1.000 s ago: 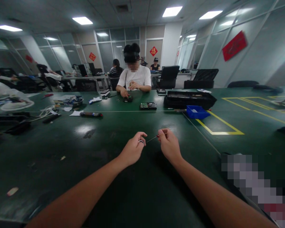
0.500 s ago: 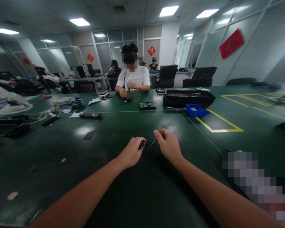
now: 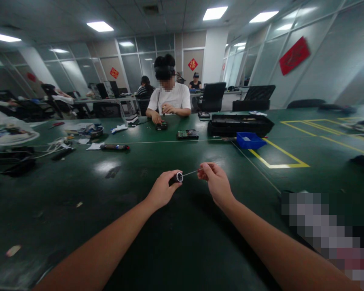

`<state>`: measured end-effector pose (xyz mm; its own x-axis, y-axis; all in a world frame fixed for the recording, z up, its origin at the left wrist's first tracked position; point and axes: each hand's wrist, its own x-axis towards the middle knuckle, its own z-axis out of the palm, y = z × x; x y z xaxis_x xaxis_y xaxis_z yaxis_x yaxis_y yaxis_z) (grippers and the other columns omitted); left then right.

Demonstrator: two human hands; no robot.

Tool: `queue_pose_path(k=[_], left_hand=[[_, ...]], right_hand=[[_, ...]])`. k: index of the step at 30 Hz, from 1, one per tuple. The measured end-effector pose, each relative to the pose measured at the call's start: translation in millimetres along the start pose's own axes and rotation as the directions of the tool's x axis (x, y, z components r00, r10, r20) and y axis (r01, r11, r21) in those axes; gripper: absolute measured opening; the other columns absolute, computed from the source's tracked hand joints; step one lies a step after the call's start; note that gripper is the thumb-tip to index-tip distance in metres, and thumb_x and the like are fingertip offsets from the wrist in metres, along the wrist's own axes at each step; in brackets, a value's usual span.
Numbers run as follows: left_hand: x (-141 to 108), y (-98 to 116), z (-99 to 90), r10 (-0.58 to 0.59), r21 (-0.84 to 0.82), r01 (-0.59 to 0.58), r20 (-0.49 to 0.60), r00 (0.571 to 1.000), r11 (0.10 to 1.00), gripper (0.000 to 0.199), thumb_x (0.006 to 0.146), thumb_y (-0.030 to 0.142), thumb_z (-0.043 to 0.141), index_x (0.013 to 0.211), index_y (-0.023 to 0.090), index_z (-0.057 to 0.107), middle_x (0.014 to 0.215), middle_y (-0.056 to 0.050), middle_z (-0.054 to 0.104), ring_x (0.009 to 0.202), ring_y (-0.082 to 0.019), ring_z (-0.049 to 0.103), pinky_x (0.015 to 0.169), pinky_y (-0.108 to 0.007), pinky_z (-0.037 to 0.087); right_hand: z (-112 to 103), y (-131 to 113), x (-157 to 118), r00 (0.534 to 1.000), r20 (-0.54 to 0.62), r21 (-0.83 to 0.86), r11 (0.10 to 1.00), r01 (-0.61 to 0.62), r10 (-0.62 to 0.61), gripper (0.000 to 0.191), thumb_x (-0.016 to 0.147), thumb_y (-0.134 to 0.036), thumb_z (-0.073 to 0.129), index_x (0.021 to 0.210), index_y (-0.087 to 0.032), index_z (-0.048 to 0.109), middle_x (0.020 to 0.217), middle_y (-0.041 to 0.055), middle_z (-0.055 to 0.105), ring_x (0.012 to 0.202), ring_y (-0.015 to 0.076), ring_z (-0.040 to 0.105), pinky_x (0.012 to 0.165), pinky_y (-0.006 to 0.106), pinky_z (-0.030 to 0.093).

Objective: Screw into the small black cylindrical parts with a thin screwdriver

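Observation:
Between the fingers and thumb of my left hand [image 3: 163,189] is a small dark cylinder [image 3: 179,177] with a bright metal ring around its open end, which faces right and toward me. My right hand [image 3: 215,180] is closed around the handle of a thin screwdriver [image 3: 190,173]; most of that handle is hidden by the fingers. The screwdriver's shaft points left, its tip at the ringed end of the cylinder. Whether the tip touches the rim or sits inside, I cannot tell. Both hands are held above the dark green table [image 3: 170,246].
Across the table a person in a white shirt [image 3: 177,97] handles a small dark device [image 3: 161,126]. A circuit board [image 3: 188,134], a blue bin [image 3: 250,140] and a long black case [image 3: 239,125] lie ahead. Cables [image 3: 59,146] and a dark tube [image 3: 114,147] are at left.
My left hand has turned the cylinder so its ringed end shows more fully. The screwdriver has swung from pointing down-left to nearly level, and its tip has come to the cylinder.

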<state>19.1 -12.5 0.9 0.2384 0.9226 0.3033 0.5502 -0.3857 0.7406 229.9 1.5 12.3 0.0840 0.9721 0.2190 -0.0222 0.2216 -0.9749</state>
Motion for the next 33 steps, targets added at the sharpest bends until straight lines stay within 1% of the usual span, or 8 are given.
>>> queue_pose_path(k=[5,9,12,15,20,26,30,33], left_hand=[[1,-1,-1.4,-0.017,0.012,0.016,0.009,1.000,1.000,0.041,0.089,0.020,0.066,0.129,0.027,0.065,0.131,-0.006,0.065,0.125,-0.027,0.055,0.111,-0.047,0.039],[0,3,-2.5,-0.001,0.024,0.000,0.013,1.000,1.000,0.041,0.090,0.020,0.066,0.130,0.027,0.065,0.130,-0.006,0.065,0.124,-0.026,0.056,0.110,-0.046,0.039],[-1,5,-3.5,0.007,0.043,-0.008,0.016,1.000,0.999,0.040,0.090,0.021,0.066,0.130,0.026,0.065,0.126,-0.006,0.067,0.121,-0.027,0.057,0.108,-0.045,0.041],[0,5,-4.3,0.018,0.071,-0.019,0.008,1.000,0.997,0.039,0.090,0.021,0.067,0.129,0.025,0.065,0.125,-0.006,0.067,0.119,-0.027,0.057,0.107,-0.045,0.041],[1,1,-3.7,0.041,0.106,-0.040,-0.004,0.999,0.994,0.040,0.090,0.021,0.068,0.129,0.025,0.065,0.126,-0.005,0.068,0.119,-0.025,0.058,0.107,-0.043,0.041],[2,-1,-2.8,0.036,0.110,-0.035,-0.009,0.999,0.993,0.041,0.089,0.019,0.069,0.129,0.026,0.066,0.125,-0.004,0.069,0.117,-0.023,0.059,0.106,-0.041,0.042],[1,-4,-2.6,0.042,0.111,-0.042,-0.004,0.999,0.993,0.040,0.089,0.019,0.069,0.128,0.027,0.066,0.127,-0.004,0.068,0.120,-0.023,0.059,0.108,-0.042,0.042],[1,-6,-2.5,0.028,0.099,-0.027,-0.013,1.000,0.995,0.040,0.089,0.019,0.069,0.128,0.027,0.066,0.127,-0.004,0.068,0.120,-0.023,0.060,0.108,-0.042,0.042]], right_hand=[[0,-2,-1,0.999,0.035,0.037,0.999,-0.010,0.009,0.033,0.086,-0.051,0.064,0.095,-0.019,0.066,0.085,0.0061,0.070,0.077,0.0194,0.068,0.076,0.036,0.056],[0,0,-1,1.000,0.017,-0.010,1.000,-0.007,0.007,0.035,0.088,-0.053,0.061,0.096,-0.019,0.066,0.085,0.0059,0.071,0.076,0.0194,0.068,0.075,0.036,0.055],[-1,-7,-3,0.999,-0.001,-0.161,0.986,0.047,-0.048,0.038,0.090,-0.056,0.058,0.092,-0.019,0.067,0.081,0.0051,0.072,0.072,0.0184,0.067,0.070,0.033,0.051],[-3,-17,-7,0.995,-0.034,-0.427,0.901,0.072,-0.096,0.048,0.089,-0.065,0.058,0.071,-0.020,0.065,0.058,0.0014,0.064,0.056,0.0170,0.059,0.060,0.032,0.044],[-2,-26,-11,0.987,-0.014,-0.549,0.826,0.128,-0.162,0.054,0.088,-0.068,0.056,0.060,-0.022,0.058,0.052,0.0007,0.061,0.050,0.0160,0.055,0.056,0.031,0.039],[-1,-25,-12,0.980,0.041,-0.535,0.824,0.188,-0.196,0.044,0.090,-0.060,0.060,0.070,-0.021,0.064,0.059,0.0008,0.065,0.055,0.0170,0.059,0.057,0.031,0.041],[-2,-24,-12,0.958,0.159,-0.426,0.859,0.284,-0.238,0.023,0.093,-0.044,0.061,0.090,-0.021,0.067,0.077,0.0021,0.070,0.070,0.0186,0.065,0.065,0.031,0.047],[-1,-24,-15,0.930,0.243,-0.367,0.861,0.353,-0.277,0.012,0.092,-0.033,0.059,0.092,-0.022,0.066,0.082,0.0016,0.069,0.075,0.0181,0.064,0.070,0.032,0.048]])
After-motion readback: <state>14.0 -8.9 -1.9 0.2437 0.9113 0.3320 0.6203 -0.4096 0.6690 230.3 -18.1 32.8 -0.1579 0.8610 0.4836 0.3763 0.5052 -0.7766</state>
